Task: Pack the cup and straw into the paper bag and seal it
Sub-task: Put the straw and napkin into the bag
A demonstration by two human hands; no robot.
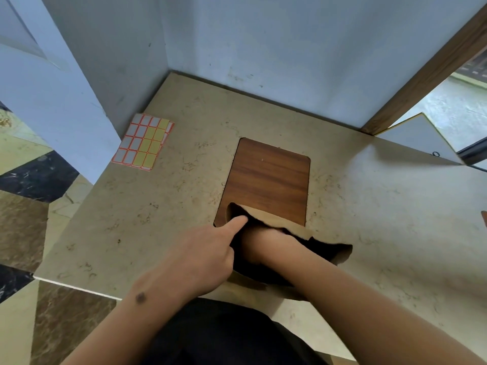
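A brown paper bag [340, 255] stands open near the table's front edge, its dark mouth facing up at me. My left hand [203, 254] holds the bag's left rim, with the thumb stretched along the edge and the fingers curled over it. My right hand [263, 241] reaches down into the bag; only the wrist and forearm show, and the fingers are hidden inside. Neither cup nor straw is visible anywhere.
A sheet of orange-edged stickers [143, 142] lies at the table's [158, 233] far left. A dark wooden panel [268, 177] is set into the beige stone top behind the bag. Grey walls close the back and left; a wooden frame [427, 75] and white board [416, 135] stand right.
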